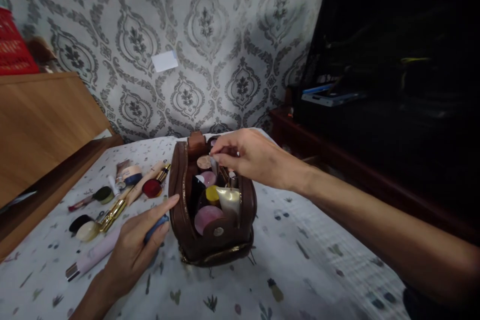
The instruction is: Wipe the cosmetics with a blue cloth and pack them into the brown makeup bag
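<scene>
1. Grey damask wallpaper [232, 25] fills the background, with a white paper [164, 61] stuck to it. A wooden panel [41, 130] stands at left, a red crate [13, 45] beyond it. A dark wooden frame [300, 135] and black cloth [390, 35] fill the right side.
2. A printed sheet [300, 260] covers the surface in front.
3. A brown leather bag [180, 205] stands open at the middle of the sheet, its zip edge facing the person. Packed upright inside are a pink compact [207, 219], a yellow cap [212, 194], a foil tube [228, 200] and a black tube [197, 192].
4. The right hand [247, 152] is over the bag's far end, thumb and fingertips nearly closed on a small silver item [213, 165].
5. The left hand [131, 255] is just beside the bag, fingers curled around a blue item [156, 227], forefinger extended toward the bag.
6. Left of the bag, a red-tipped brush [153, 188], a gold-handled brush [112, 215] and a pink tube [93, 255] lie on the sheet, close to the left hand.
</scene>
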### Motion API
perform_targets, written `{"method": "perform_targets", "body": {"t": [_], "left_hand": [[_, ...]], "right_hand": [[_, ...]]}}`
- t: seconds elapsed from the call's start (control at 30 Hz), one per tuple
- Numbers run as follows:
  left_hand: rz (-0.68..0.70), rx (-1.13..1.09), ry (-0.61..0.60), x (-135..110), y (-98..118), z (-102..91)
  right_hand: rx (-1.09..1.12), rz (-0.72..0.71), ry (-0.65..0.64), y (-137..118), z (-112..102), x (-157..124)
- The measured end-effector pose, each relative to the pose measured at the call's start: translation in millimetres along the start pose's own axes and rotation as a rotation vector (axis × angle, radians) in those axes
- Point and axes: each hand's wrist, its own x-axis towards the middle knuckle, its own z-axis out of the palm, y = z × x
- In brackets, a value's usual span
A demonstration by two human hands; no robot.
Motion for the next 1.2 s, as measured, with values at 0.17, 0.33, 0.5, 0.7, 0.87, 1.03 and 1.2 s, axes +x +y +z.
{"method": "perform_targets", "body": {"t": [0.17, 0.33, 0.5, 0.7, 0.87, 1.03, 1.2], "left_hand": [[-0.074, 0.019, 0.014, -0.3, 0.3, -3.6], [-0.248, -0.006, 0.054, -10.9, -1.4, -8.5], [-0.640, -0.132, 0.355, -24.7, -26.5, -31.6], [-0.890, -0.128, 0.606, -58.5, -71.3, -67.4], [-0.808, 0.276, 0.082, -98.0, -83.9, -60.2], [-0.721, 0.511, -0.150, -113.8, -78.2, -43.8], [-0.699, 0.625, -0.108, -117.5, -79.1, -42.5]], "right_hand": [[-0.031, -0.138, -0.134, -2.8, 7.1, -3.4], [-0.093, -0.163, -0.009, -11.3, 10.0, -10.8], [-0.066, -0.158, 0.132, -25.1, 12.3, -37.1], [0.097, -0.360, 0.048, -48.2, 44.1, -73.0], [0.244, -0.270, -0.255, -63.6, 106.8, -85.4], [0.393, -0.038, -0.401, -67.8, 173.7, -79.6], [0.234, 0.015, -0.353, -74.2, 219.8, -65.5]]}}
